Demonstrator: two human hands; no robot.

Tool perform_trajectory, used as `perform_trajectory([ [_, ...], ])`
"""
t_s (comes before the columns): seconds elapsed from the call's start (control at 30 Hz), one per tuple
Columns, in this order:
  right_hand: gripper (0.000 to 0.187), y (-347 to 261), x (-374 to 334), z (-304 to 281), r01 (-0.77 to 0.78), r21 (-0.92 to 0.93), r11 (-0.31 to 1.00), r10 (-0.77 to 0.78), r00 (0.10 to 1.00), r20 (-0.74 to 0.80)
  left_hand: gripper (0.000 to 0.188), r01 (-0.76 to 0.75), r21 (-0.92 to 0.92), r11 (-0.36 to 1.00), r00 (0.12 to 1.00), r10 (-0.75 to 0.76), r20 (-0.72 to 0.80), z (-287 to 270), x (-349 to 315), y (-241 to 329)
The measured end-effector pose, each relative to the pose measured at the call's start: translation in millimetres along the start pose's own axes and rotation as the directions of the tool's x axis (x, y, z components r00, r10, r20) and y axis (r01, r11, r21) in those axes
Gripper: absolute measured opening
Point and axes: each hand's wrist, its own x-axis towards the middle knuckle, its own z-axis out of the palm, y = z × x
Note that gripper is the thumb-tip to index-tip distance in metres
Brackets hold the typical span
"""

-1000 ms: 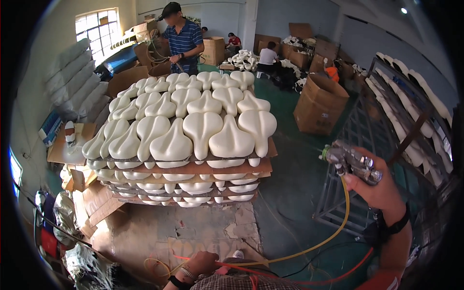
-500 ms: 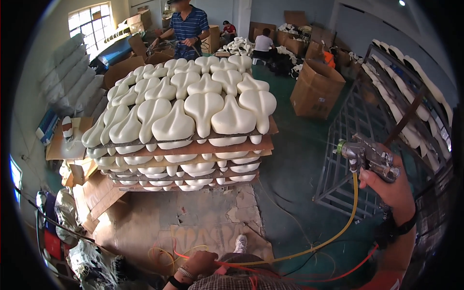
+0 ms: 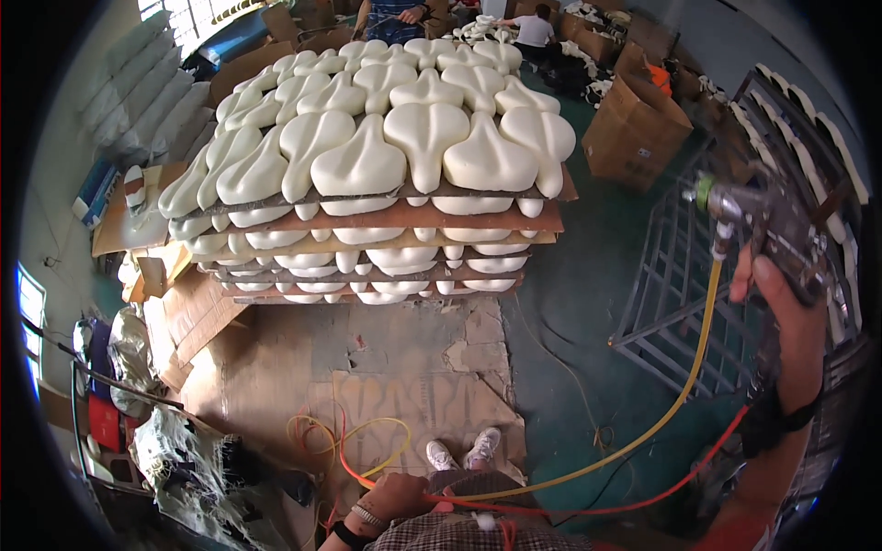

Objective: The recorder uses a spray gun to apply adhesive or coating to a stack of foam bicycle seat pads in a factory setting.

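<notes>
The fingers of our right hand wrap the grip of a spray gun, held to the right of the stack of pads. Our left hand, on the near side of the stack, looks curled around the yellow hose and the red hose. We judge that the loose loops, lying between us and the stack, could catch our shoes and jerk the gun; a swinging yellow hose might brush the stack's near corner. The gun is grey metal, slightly blurred, with a green ring at its nose. The stack's pads are smooth, cream and saddle-shaped, wide ends alternating, on layered boards.
</notes>
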Motion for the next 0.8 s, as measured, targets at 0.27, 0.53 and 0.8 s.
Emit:
perform_trajectory([
  [0.27, 0.023, -3, -5, 11, 0.023, 0.027, 0.999, -0.029, 0.973, 0.227, 0.04, 0.025, -0.071, 0.997, 0.997, -0.03, -0.067, 2, -14, -4],
  [0.53, 0.04, -5, 1, -4, -0.077, 0.153, 0.985, 0.033, 0.963, 0.267, 0.04, -0.009, -0.024, 1.0, 0.991, 0.006, -0.136, -12, -12, 3],
  [0.8, 0.043, 0, 14, -8, -0.092, 0.236, 0.967, 0.013, 0.949, 0.314, 0.037, 0.021, 0.007, 1.0, 0.978, -0.019, -0.209, -44, -5, 17],
])
